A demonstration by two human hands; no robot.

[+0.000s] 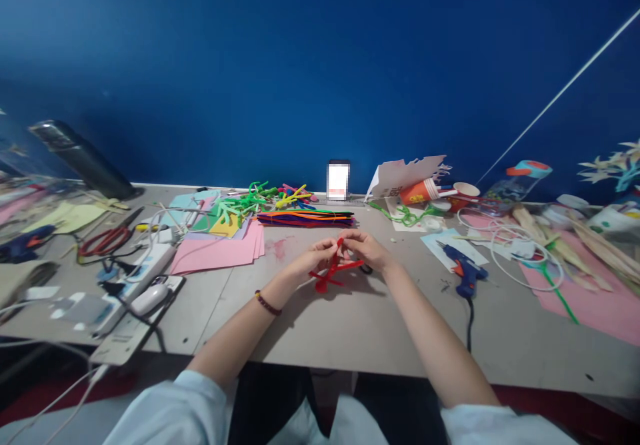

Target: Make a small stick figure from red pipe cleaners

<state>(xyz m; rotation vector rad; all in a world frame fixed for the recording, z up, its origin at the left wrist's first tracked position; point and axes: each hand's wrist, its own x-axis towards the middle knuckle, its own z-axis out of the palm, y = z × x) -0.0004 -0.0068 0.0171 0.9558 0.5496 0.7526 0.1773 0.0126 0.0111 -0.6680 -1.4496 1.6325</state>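
You are pinching the red pipe cleaner shape [333, 271] in your left hand [313, 260] and right hand [365, 248], holding it steady above the bench [350, 328].

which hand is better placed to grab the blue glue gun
Right, probably: the right hand sits nearer the blue plastic glue gun; the left hand lies farther, beyond the twisted red pipe cleaner.

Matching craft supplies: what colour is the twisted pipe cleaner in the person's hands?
The twisted pipe cleaner is bright red, best seen in the head view.
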